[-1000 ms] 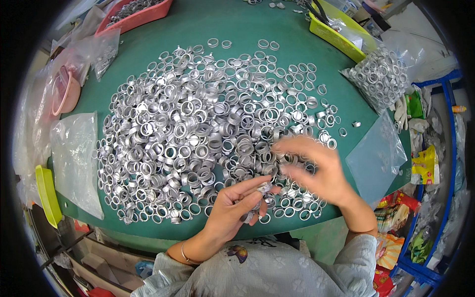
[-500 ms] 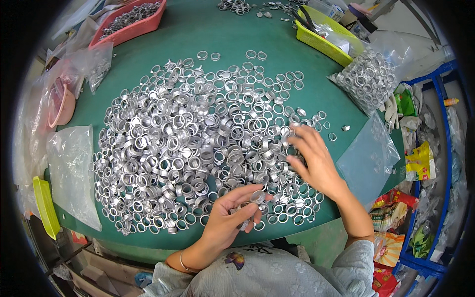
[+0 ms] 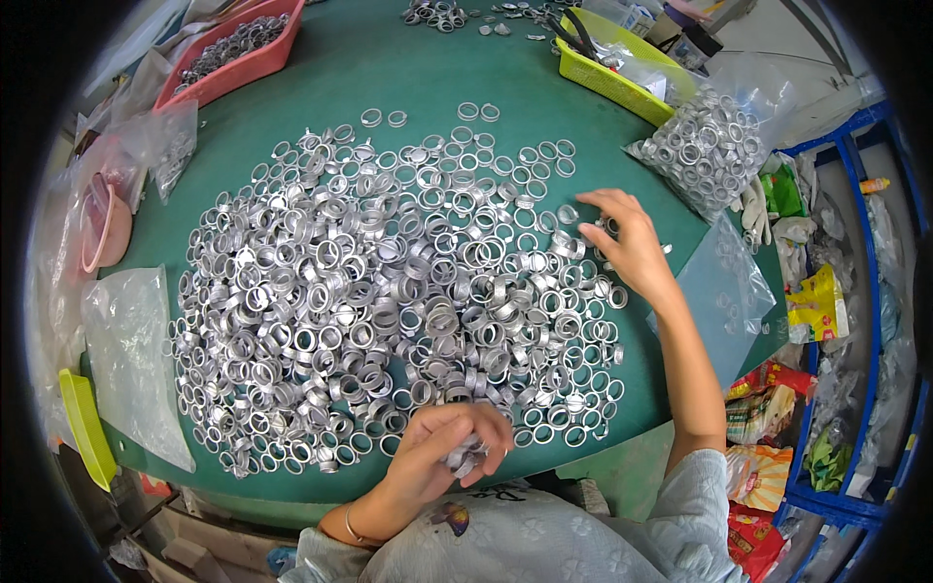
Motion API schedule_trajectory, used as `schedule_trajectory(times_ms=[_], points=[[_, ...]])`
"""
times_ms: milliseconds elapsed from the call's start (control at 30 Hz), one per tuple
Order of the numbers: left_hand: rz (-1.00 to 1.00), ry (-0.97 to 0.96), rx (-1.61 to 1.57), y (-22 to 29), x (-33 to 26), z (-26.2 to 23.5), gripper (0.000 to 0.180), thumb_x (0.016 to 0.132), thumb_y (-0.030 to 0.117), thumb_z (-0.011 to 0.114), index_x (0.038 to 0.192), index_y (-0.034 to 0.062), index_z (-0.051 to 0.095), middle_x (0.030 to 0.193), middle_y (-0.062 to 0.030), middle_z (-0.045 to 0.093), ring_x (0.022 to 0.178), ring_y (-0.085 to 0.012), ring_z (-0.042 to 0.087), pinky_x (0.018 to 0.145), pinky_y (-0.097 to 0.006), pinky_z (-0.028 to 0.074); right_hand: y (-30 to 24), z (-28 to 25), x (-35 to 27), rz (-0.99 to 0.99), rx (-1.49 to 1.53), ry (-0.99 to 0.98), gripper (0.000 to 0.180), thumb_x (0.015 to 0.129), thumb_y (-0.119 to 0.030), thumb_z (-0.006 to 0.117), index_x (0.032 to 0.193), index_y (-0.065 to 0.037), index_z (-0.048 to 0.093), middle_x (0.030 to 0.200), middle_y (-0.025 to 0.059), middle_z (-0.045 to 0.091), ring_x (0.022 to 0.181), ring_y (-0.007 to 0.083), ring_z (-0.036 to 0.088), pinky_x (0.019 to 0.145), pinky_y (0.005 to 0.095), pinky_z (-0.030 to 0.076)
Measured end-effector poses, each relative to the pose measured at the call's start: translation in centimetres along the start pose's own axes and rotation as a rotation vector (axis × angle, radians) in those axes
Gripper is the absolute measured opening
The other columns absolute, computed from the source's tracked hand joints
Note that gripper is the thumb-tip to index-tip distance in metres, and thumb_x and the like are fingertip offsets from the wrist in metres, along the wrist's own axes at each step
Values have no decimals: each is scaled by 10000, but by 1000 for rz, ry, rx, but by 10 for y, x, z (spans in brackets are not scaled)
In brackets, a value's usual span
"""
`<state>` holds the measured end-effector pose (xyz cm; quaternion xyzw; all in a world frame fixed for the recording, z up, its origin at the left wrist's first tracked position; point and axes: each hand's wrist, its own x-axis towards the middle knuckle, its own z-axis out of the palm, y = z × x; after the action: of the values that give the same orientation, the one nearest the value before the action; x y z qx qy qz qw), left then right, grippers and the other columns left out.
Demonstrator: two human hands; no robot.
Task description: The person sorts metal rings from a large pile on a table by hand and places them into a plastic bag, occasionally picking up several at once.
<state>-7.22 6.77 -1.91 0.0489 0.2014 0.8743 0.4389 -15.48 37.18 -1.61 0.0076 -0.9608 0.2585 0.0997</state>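
Note:
A wide heap of silver metal rings (image 3: pixel 321 282) covers the middle of the green table. At its near edge, my left hand (image 3: pixel 432 449) is closed around a few metal rings (image 3: pixel 466 453), partly hidden by the fingers. My right hand (image 3: pixel 632 245) is at the heap's far right, palm down, with thumb and fingers apart. Close to its fingertips lies one loose ring (image 3: pixel 568 214). Some small pieces beneath that hand are partly covered.
A pink basket (image 3: pixel 233 70) of metal parts stands far left, a yellow-green basket (image 3: pixel 612 87) with tools far right. Beside it rests a clear bag of rings (image 3: pixel 705 146). Flat plastic bags lie on the left (image 3: pixel 136 360) and right (image 3: pixel 721 301). Blue shelving (image 3: pixel 860 194) borders the right.
My right hand has moved up and right, away from the heap's right part. My left hand has drawn back toward my body, its fingers curled tighter around the rings. The view has shifted slightly.

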Motion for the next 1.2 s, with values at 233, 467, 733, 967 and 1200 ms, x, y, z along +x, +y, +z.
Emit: schedule_trajectory(times_ms=[233, 467, 733, 967, 1200], points=[[-61, 27, 100, -2, -2, -4, 323, 942, 242, 443, 1103, -12, 559, 977, -151, 595, 656, -161, 556, 411, -183, 354, -2, 3, 6, 11, 31, -28, 198, 749, -124, 675, 905, -10, 633, 884, 101, 596, 830, 249, 531, 736, 353, 431], [-240, 378, -88, 9, 8, 23, 381, 923, 294, 482, 1206, 43, 515, 1068, -111, 572, 747, -135, 555, 419, -166, 346, -106, -19, -59, -321, 549, -493, 237, 716, -91, 713, 928, -33, 624, 980, 96, 575, 933, 259, 532, 834, 356, 429], [-236, 183, -144, -6, -1, -4, 287, 926, 303, 479, 913, 29, 562, 833, -63, 516, 668, -122, 500, 395, -173, 284, -27, 4, -23, -98, 157, -99, 398, 797, -204, 640, 1134, -15, 542, 1219, 148, 520, 1132, 304, 467, 957, 407, 343], [-215, 147, -193, -2, -1, -2, 320, 935, 299, 463, 836, 13, 566, 785, -76, 491, 574, -111, 454, 366, -183, 272, -38, -13, -55, -144, -47, -237, 295, 766, -158, 665, 1027, -53, 577, 1206, 113, 500, 1033, 300, 481, 896, 394, 383], [-147, 120, -102, -4, -1, -3, 285, 939, 258, 464, 831, 15, 565, 787, -84, 500, 577, -116, 464, 348, -180, 259, -55, -12, -44, -145, 133, -84, 239, 753, -113, 663, 971, -31, 610, 1081, 111, 557, 1042, 295, 500, 905, 390, 379]])
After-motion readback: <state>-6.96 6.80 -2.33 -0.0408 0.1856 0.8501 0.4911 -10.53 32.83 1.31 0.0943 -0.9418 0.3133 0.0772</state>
